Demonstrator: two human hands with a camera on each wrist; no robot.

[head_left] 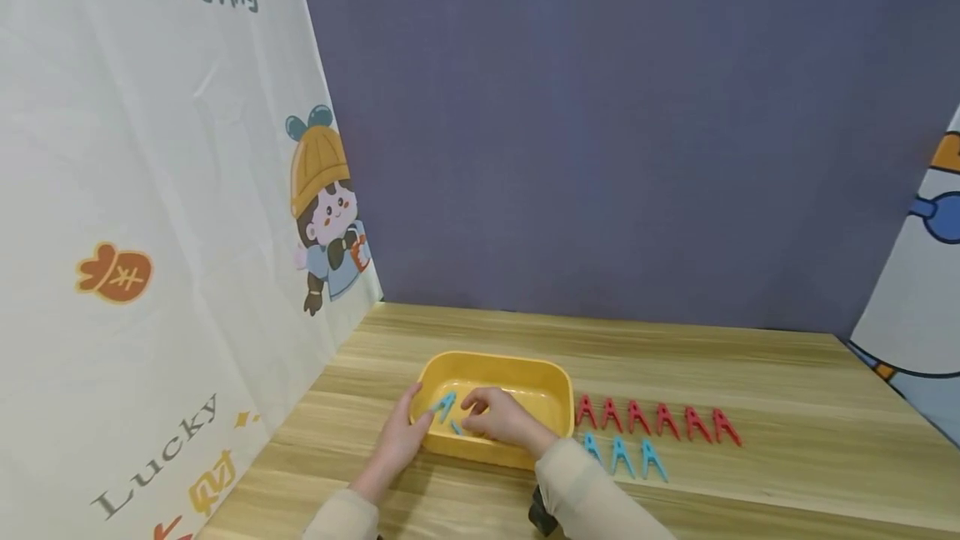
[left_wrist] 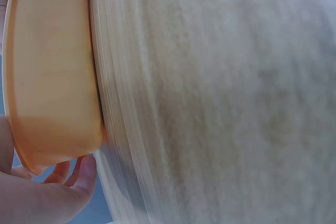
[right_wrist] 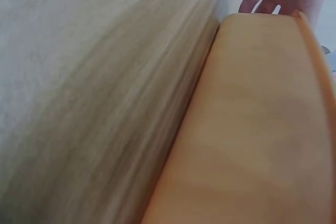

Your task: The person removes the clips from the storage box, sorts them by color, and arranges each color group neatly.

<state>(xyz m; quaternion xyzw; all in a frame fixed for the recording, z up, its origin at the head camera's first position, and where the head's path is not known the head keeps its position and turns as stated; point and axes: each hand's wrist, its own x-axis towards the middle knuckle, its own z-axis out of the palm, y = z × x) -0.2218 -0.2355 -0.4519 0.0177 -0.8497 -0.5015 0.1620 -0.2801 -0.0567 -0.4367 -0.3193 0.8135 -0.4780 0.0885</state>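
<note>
A yellow plastic basin (head_left: 480, 365) stands on the wooden table. My left hand (head_left: 401, 437) grips its left end, thumb at the rim and fingers around the outer wall, as the left wrist view also shows. Inside the basin a blue clothespin (head_left: 446, 405) lies by the left thumb, and part of a second blue clothespin (head_left: 456, 427) shows nearer the front wall. My right hand (head_left: 498, 417) reaches over the front rim into the basin, fingers bent and fingertips just right of these clothespins. Nothing shows between them. In the right wrist view the basin wall hides the right hand's fingers.
Right of the basin, several red clothespins (head_left: 636, 417) stand in a row on the table (head_left: 810, 440). In front of them is a shorter row of three blue clothespins (head_left: 622, 456), the leftmost close to the right sleeve (head_left: 585, 482). A printed white curtain (head_left: 187, 190) borders the left side.
</note>
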